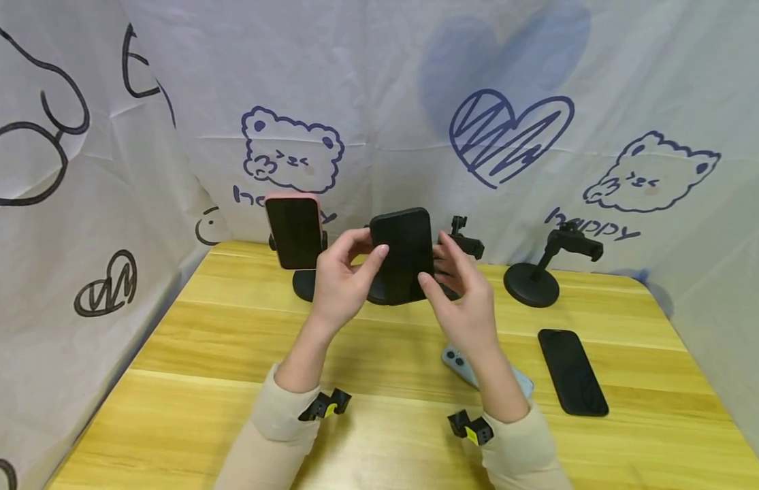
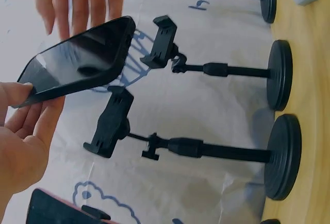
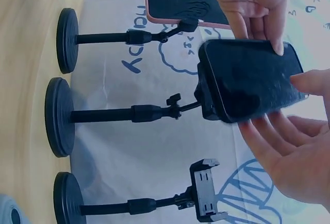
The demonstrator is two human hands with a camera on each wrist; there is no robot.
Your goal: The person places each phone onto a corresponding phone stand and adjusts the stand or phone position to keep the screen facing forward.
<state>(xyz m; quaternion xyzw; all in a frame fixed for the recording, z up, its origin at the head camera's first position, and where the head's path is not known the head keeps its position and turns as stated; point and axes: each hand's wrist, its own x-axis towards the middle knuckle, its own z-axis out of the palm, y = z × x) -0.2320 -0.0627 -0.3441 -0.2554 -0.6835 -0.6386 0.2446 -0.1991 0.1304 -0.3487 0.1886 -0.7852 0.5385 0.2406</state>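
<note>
Both hands hold a black smartphone (image 1: 405,252) upright near the back of the table. My left hand (image 1: 341,286) pinches one long edge, thumb on the dark screen and fingers behind. My right hand (image 1: 471,306) holds the opposite edge, its thumb on the front and its fingers under the phone in the right wrist view. Close behind the phone is the black clamp (image 2: 111,123) of a stand with a round base (image 2: 283,157); whether they touch, I cannot tell. In the head view the phone and hands hide most of that stand.
A pink-edged phone (image 1: 293,233) sits in a stand at the left. Other phone stands hold nothing: one (image 2: 164,44) beside the middle stand, another (image 1: 532,282) at the right. A black phone (image 1: 573,372) and a pale blue phone (image 1: 523,383) lie on the wooden table (image 1: 220,354).
</note>
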